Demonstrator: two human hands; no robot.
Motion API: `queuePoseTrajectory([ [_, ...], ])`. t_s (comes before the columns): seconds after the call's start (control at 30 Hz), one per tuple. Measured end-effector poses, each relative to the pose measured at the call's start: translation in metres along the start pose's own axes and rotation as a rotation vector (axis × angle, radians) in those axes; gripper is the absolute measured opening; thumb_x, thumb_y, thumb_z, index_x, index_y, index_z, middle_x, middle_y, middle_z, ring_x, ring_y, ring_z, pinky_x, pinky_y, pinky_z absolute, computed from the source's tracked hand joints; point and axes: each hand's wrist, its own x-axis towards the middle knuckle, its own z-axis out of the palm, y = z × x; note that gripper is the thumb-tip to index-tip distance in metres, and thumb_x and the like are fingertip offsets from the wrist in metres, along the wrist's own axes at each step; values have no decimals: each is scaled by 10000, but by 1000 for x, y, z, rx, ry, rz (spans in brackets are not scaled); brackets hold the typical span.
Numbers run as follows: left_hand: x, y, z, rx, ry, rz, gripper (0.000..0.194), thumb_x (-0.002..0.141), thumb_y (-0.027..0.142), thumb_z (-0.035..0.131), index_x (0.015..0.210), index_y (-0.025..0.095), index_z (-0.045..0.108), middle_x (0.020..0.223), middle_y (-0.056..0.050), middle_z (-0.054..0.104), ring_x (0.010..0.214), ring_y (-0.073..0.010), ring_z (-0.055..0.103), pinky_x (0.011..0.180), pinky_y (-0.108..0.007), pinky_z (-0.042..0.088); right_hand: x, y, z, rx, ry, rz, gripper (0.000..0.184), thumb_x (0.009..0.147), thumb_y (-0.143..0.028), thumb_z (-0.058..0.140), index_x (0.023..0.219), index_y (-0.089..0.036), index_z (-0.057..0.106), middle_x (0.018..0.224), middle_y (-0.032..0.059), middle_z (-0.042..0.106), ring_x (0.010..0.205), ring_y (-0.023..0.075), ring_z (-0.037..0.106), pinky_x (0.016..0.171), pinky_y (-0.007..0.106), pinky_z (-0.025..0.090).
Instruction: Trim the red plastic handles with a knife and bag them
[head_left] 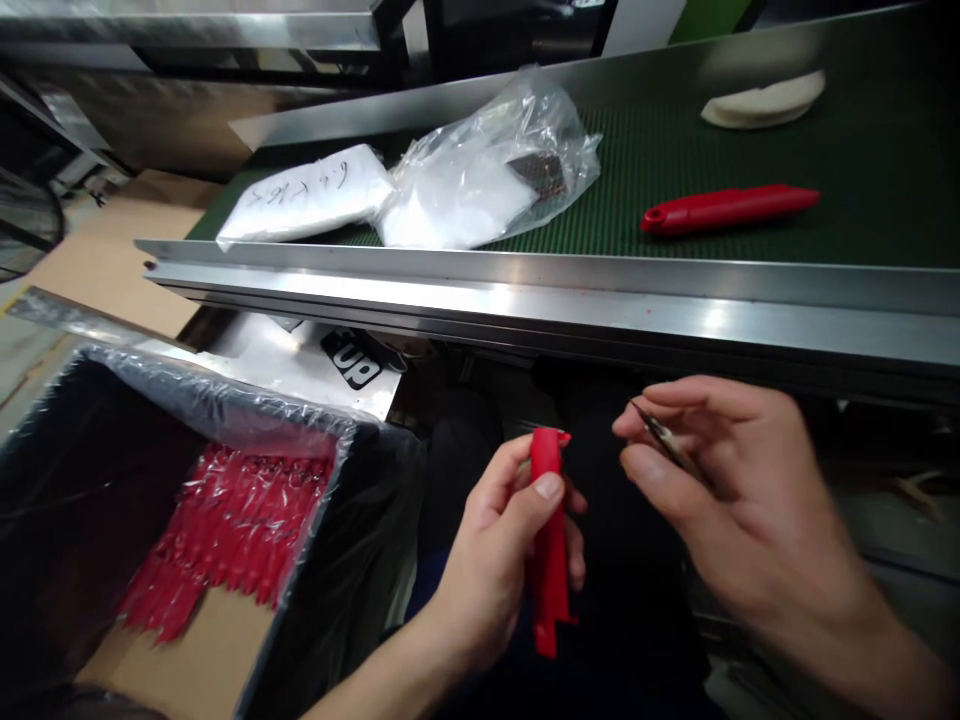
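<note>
My left hand (pixel 499 550) is wrapped around a red plastic part (pixel 549 545), held upright below the conveyor's edge, thumb pressed on its upper end. My right hand (pixel 720 490) is just to the right of it, pinching a thin dark pointed tool (pixel 664 440) whose tip points toward the top of the red part. The tip stands a short way off the part. A second red plastic part (pixel 727 209) lies flat on the green conveyor belt (pixel 862 170).
A box lined with clear plastic (pixel 217 400) at lower left holds several red parts (pixel 225 525). On the belt lie two white plastic bags (pixel 480 175) and a pale curved piece (pixel 765 100). The conveyor's metal rail (pixel 525 290) runs across in front of me.
</note>
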Motion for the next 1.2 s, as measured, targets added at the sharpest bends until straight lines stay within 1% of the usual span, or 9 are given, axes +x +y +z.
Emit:
queuePoseTrajectory([
  [0.03, -2, 0, 2, -36, 11, -1, 287, 887, 354, 574, 1146, 244, 519, 869, -5, 560, 525, -75, 507, 478, -195, 402, 1, -1, -4, -49, -20, -69, 330, 907, -260, 594, 1225, -293, 513, 1087, -1, 607, 936, 95, 614, 774, 164, 510],
  [0.1, -5, 2, 5, -81, 29, -9, 280, 877, 334, 585, 1134, 243, 522, 877, -4, 549, 529, -60, 466, 460, -173, 361, 3, -3, -12, -161, -96, -229, 318, 915, -172, 556, 1212, -284, 555, 1123, 2, 605, 987, 102, 598, 841, 191, 495],
  [0.2, -10, 5, 9, -77, 51, 2, 269, 866, 313, 597, 1117, 235, 539, 894, -10, 554, 529, -51, 447, 448, -158, 343, 3, -5, -18, -282, -142, -471, 426, 868, -39, 544, 1256, -216, 557, 1160, 35, 600, 1037, 130, 579, 919, 252, 476],
  [0.27, -13, 6, 11, -67, 52, 21, 272, 859, 308, 602, 1114, 230, 549, 896, -15, 560, 525, -51, 448, 447, -157, 354, 2, -6, -18, -335, -163, -549, 473, 844, 4, 539, 1283, -172, 548, 1167, 63, 599, 1060, 153, 568, 935, 291, 471],
  [0.43, -18, 6, 14, -90, 84, 31, 269, 902, 381, 502, 1101, 214, 573, 901, -42, 577, 544, -76, 476, 444, -167, 359, -1, -6, -15, -410, -137, -554, 479, 833, -5, 558, 1282, -170, 569, 1176, 85, 602, 1048, 189, 567, 904, 364, 467],
  [0.57, -18, 6, 16, -90, 90, 31, 286, 923, 391, 442, 1091, 206, 580, 876, -42, 585, 536, -83, 480, 442, -173, 363, -3, -9, -12, -420, -78, -580, 415, 833, -7, 568, 1222, -147, 608, 1112, 87, 634, 998, 190, 591, 847, 365, 495],
  [0.77, -17, 7, 18, -96, 88, 47, 299, 927, 385, 429, 1093, 185, 577, 838, -41, 578, 520, -80, 467, 430, -166, 349, -1, -11, -10, -467, -68, -638, 356, 836, 3, 578, 1178, -82, 630, 1091, 112, 644, 986, 193, 589, 833, 373, 493],
  [0.97, -19, 6, 18, -90, 91, 42, 292, 927, 375, 434, 1095, 186, 581, 839, -39, 581, 525, -85, 475, 435, -175, 363, -1, -12, -11, -500, -70, -653, 336, 850, -5, 563, 1167, -87, 639, 1077, 119, 645, 972, 204, 591, 793, 370, 488],
  [1.2, -18, 3, 18, -55, 129, 41, 307, 919, 385, 455, 1108, 177, 577, 790, -35, 582, 509, -87, 466, 436, -182, 372, -5, -8, -14, -509, -90, -633, 370, 852, -3, 545, 1199, -106, 625, 1097, 113, 634, 980, 201, 584, 803, 367, 481],
])
